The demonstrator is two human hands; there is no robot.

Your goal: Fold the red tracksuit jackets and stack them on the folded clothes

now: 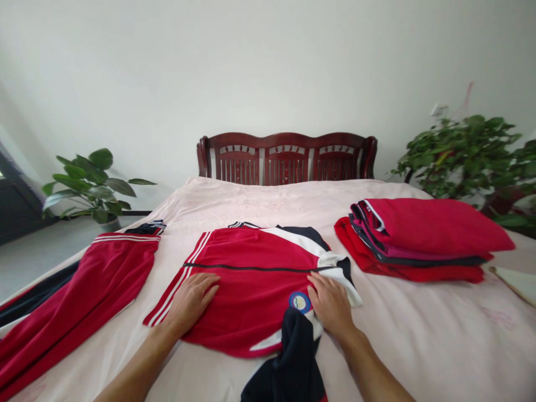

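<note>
A red zip-up jacket (247,301) with white and navy parts lies spread sideways on the bed, its dark zipper running left to right. My left hand (195,298) rests flat on the striped hem end, just below the zipper. On the collar end lies my right hand (330,301), fingers extended beside the round blue badge (300,302). Both hands are open and press on the cloth without gripping it. One navy sleeve (293,352) hangs toward me between my forearms. The far sleeve is mostly hidden behind the jacket body.
To the right sits a stack of folded red and dark clothes (431,234). More red and navy garments (96,285) lie at the left. The pink bedsheet (419,335) reaches a dark wooden headboard (287,159). Potted plants (96,184) stand on both sides of the bed.
</note>
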